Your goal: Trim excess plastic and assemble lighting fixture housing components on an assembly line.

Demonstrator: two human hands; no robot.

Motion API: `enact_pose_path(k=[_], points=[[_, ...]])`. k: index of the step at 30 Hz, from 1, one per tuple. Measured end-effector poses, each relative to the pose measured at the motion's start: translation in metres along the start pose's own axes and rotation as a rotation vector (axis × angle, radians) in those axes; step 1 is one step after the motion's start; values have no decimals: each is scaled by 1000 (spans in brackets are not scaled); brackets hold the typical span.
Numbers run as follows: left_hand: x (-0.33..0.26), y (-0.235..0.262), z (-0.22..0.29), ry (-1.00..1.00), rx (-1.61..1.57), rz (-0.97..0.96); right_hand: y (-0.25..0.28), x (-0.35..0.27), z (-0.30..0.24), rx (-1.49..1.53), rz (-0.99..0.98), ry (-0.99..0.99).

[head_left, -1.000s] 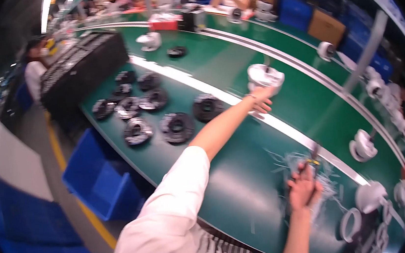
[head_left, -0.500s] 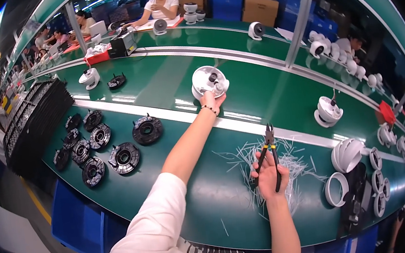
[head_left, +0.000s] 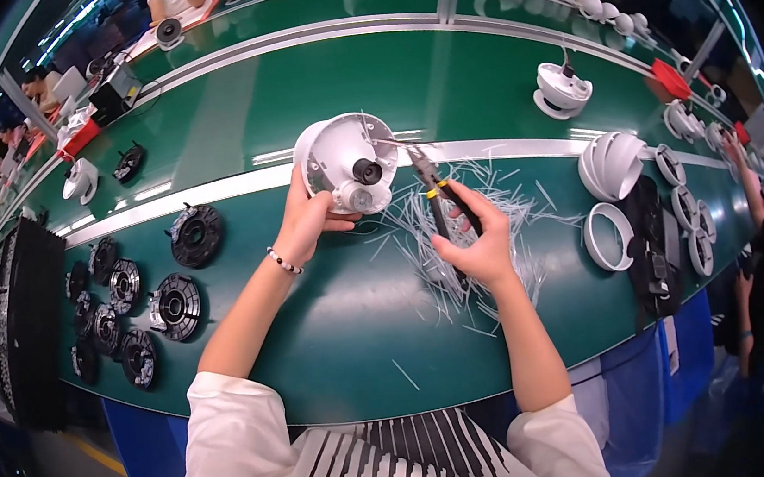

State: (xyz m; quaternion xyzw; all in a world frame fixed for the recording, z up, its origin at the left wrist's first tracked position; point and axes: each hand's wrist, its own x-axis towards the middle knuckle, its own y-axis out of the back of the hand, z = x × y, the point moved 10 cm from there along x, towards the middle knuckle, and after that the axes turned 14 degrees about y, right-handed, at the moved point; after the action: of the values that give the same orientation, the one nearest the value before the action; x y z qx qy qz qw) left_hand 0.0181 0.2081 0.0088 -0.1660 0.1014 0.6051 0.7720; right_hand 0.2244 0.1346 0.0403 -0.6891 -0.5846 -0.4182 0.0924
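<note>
Left hand (head_left: 306,220) clamps the white housing (head_left: 346,163) by its rim above the belt (head_left: 336,336), right hand (head_left: 481,247) fisted on cutters (head_left: 438,197) nosing its edge; likely light, rigid plastic, rim grip best.

At the far left end of the green bench, beyond my left arm, a small red box (head_left: 76,138) sits with something white on top of it. Just behind it stands a dark boxy device (head_left: 116,96); I cannot tell whether it has a screen. Far right, a flat red tag-like piece (head_left: 670,79) lies tilted
</note>
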Motion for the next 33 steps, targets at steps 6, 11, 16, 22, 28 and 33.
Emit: enact_pose_path(k=[6, 11, 16, 22, 28, 33], points=[[-7, -18, -2, -30, 108, -5, -11, -1, -11, -156, -88, 45], [-9, -23, -5, -51, 132, -5, -9, 0, -13, -237, -44, 48], [-3, -30, -9, -65, 123, -27, 1, 0, -4, -305, -30, 33], [-7, -25, -11, -85, 136, 10, -5, -2, -2, -239, -70, -18], [-8, -31, -14, 15, 70, -50, -4, -1, -1, -200, -55, -7], [-9, -29, -3, -21, 53, -15, -3, -1, 0, -161, 11, 30]])
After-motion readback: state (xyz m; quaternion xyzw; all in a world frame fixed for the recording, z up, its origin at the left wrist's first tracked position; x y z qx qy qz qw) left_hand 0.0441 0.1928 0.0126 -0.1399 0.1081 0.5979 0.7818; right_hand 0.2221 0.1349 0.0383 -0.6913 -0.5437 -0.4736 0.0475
